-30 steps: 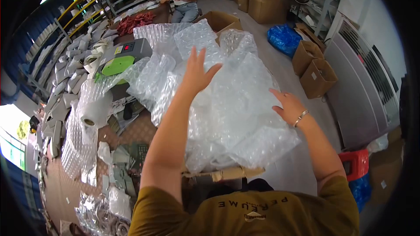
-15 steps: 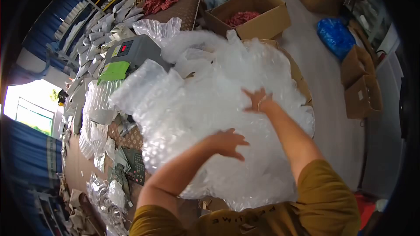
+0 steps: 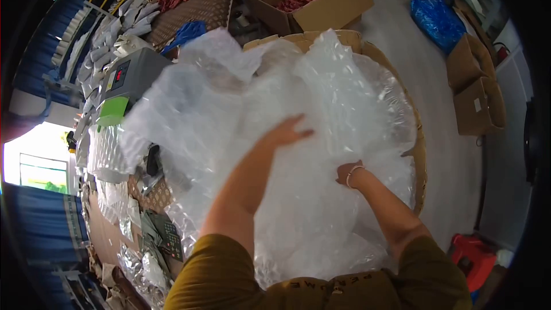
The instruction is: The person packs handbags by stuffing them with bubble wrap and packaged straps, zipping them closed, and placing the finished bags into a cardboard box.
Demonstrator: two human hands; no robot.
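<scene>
A big heap of clear air-cushion film (image 3: 298, 189) spreads in front of my body, filling a large cardboard box (image 3: 422, 163) whose rim shows along the right and far sides. My left hand (image 3: 288, 131) is over the middle of the film, fingers spread and somewhat blurred. Lower and to the right, my right hand (image 3: 348, 173) presses against the film; its fingers are mostly hidden, and a bracelet circles the wrist. A grey air-cushion machine (image 3: 138, 74) with a red display and green flap stands left of the heap.
Beyond the heap stands an open cardboard box (image 3: 338, 3) with red material inside. A blue plastic bag (image 3: 437, 23) and smaller cartons (image 3: 479, 106) line the right side. A red container (image 3: 473, 261) sits at lower right. Scraps and packets (image 3: 163, 235) lie on the left table.
My left hand has moved farther forward, while my right hand has come back down onto the film. The film has shifted and flattened, exposing more of the box rim. The view has tilted too.
</scene>
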